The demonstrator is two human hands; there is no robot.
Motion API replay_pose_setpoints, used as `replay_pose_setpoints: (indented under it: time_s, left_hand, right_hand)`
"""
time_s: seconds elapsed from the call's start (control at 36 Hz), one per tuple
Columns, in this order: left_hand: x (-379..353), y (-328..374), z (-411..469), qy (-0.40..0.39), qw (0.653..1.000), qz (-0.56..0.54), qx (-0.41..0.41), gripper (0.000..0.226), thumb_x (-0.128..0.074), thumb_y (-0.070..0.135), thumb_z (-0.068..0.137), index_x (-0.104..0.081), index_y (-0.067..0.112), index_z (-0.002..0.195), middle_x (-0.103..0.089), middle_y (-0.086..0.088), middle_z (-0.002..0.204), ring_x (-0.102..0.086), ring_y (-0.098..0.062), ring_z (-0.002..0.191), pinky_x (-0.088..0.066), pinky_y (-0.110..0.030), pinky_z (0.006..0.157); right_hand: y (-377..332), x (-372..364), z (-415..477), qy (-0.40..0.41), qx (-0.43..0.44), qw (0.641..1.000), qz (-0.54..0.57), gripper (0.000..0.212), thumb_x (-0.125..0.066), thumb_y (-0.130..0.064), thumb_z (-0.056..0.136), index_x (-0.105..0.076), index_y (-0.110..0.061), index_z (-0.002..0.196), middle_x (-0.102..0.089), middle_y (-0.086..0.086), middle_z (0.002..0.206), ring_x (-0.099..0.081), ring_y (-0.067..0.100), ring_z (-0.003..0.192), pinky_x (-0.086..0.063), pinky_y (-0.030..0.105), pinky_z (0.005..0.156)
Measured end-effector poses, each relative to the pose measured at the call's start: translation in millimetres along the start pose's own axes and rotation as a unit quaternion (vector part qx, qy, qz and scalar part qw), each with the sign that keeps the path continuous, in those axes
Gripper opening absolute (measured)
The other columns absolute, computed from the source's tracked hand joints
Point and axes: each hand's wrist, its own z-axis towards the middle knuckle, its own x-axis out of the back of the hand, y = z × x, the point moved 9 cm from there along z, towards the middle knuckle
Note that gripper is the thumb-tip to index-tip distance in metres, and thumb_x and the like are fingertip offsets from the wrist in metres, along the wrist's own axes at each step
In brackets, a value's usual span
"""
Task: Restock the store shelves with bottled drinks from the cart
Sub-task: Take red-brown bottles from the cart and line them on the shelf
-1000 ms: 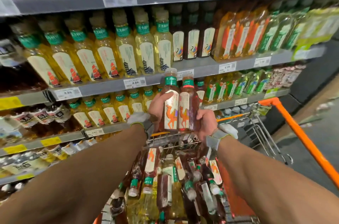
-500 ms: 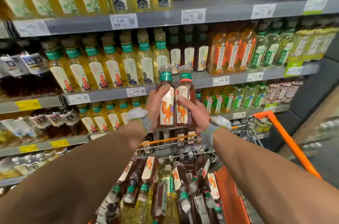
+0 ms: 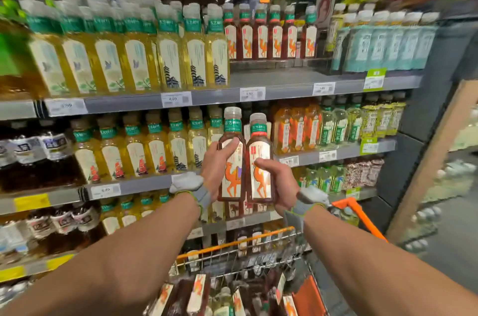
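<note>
**Two dark tea bottles held at frame centre, above the cart.** Your left hand [image 3: 217,173] grasps the left bottle [image 3: 232,129] around its shoulder, with the thumb across the label. Your right hand [image 3: 282,183] grips the right bottle [image 3: 260,145] lower on its body, fingers curled round it. You hold the bottles side by side and touching, probably so both can be set down as a pair. Each long axis runs vertical, cap up, with the camel label facing you. This matches the row of camel-label bottles [image 3: 269,36] at upper centre. The bare shelf [image 3: 284,77] before that row looks the likely destination, though blur leaves its depth uncertain. The cart [image 3: 232,244] sits at lower centre, with more bottles lying inside.
</note>
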Motion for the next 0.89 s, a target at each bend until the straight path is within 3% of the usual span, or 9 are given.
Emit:
replay_pose_setpoints:
  time_s: [0.06, 0.14, 0.25, 0.36, 0.53, 0.64, 0.81, 0.89]
  left_hand:
    - [-4, 12, 1, 0.008, 1.000, 0.005, -0.014, 0.042, -0.073, 0.044, 0.086, -0.062, 0.015, 0.115, -0.076, -0.014, 0.103, -0.074, -0.035, 0.093, -0.059, -0.054, 0.086]
    - [-17, 31, 6, 0.009, 1.000, 0.003, -0.027, 0.053, -0.075, 0.051, 0.077, -0.064, 0.015, 0.114, -0.076, -0.016, 0.105, -0.075, -0.034, 0.089, -0.061, -0.049, 0.081]
    - [-35, 51, 22, 0.029, 0.997, 0.038, -0.055, 0.078, -0.079, 0.064, 0.063, -0.061, 0.018, 0.125, -0.073, -0.011, 0.115, -0.071, -0.034, 0.104, -0.055, -0.058, 0.095]
    - [-65, 74, 36, 0.032, 0.994, 0.056, -0.083, 0.067, -0.084, 0.058, 0.058, -0.064, 0.023, 0.112, -0.077, -0.006, 0.100, -0.076, -0.030, 0.089, -0.059, -0.056, 0.086]
    - [-121, 112, 59, 0.067, 0.986, 0.070, -0.134, 0.079, -0.086, 0.059, 0.052, -0.053, 0.022, 0.114, -0.075, -0.007, 0.099, -0.077, -0.024, 0.083, -0.061, -0.052, 0.082]
    - [-158, 138, 76, 0.105, 0.974, 0.093, -0.180, 0.084, -0.082, 0.066, 0.050, -0.055, 0.020, 0.116, -0.074, -0.004, 0.104, -0.075, -0.022, 0.090, -0.060, -0.050, 0.087]
    - [-179, 173, 96, 0.127, 0.954, 0.129, -0.240, 0.057, -0.083, 0.056, 0.066, -0.059, 0.025, 0.107, -0.077, 0.002, 0.098, -0.076, -0.016, 0.087, -0.061, -0.048, 0.085]
    - [-182, 196, 109, 0.141, 0.936, 0.176, -0.269, 0.058, -0.082, 0.059, 0.068, -0.064, 0.026, 0.112, -0.077, 0.008, 0.096, -0.075, -0.009, 0.085, -0.062, -0.041, 0.082]
  right_hand:
    - [-16, -4, 0, -0.011, 0.019, 1.000, -0.015, 0.057, -0.073, -0.021, 0.076, -0.061, 0.005, 0.125, -0.072, 0.022, 0.098, -0.070, 0.036, 0.081, -0.060, 0.046, 0.074]
    - [-53, -10, 3, -0.018, 0.090, 0.993, -0.075, 0.055, -0.076, -0.033, 0.074, -0.064, -0.006, 0.120, -0.075, 0.016, 0.101, -0.073, 0.033, 0.089, -0.059, 0.045, 0.078]
    - [-93, -8, 8, -0.018, 0.141, 0.976, -0.166, 0.049, -0.084, -0.040, 0.076, -0.064, -0.016, 0.114, -0.078, 0.006, 0.098, -0.076, 0.025, 0.088, -0.062, 0.036, 0.071]
    - [-139, 7, 18, 0.009, 0.183, 0.961, -0.208, 0.055, -0.088, -0.034, 0.072, -0.060, -0.015, 0.114, -0.076, 0.006, 0.103, -0.075, 0.022, 0.090, -0.061, 0.044, 0.082]
    - [-219, 32, 36, 0.004, 0.251, 0.942, -0.224, 0.033, -0.087, -0.027, 0.076, -0.064, -0.020, 0.098, -0.076, -0.003, 0.086, -0.074, 0.010, 0.076, -0.057, 0.021, 0.060]
    - [-260, 49, 58, -0.023, 0.271, 0.940, -0.206, 0.029, -0.086, -0.022, 0.077, -0.065, -0.021, 0.097, -0.075, -0.014, 0.078, -0.072, 0.003, 0.072, -0.051, 0.013, 0.055]
    - [-300, 53, 86, -0.018, 0.323, 0.929, -0.183, 0.034, -0.090, -0.021, 0.071, -0.070, -0.017, 0.098, -0.077, -0.006, 0.084, -0.072, 0.005, 0.074, -0.053, 0.018, 0.061]
    - [-317, 48, 103, -0.028, 0.336, 0.924, -0.181, 0.032, -0.090, -0.024, 0.070, -0.070, -0.021, 0.095, -0.077, -0.007, 0.085, -0.074, 0.009, 0.077, -0.056, 0.020, 0.063]
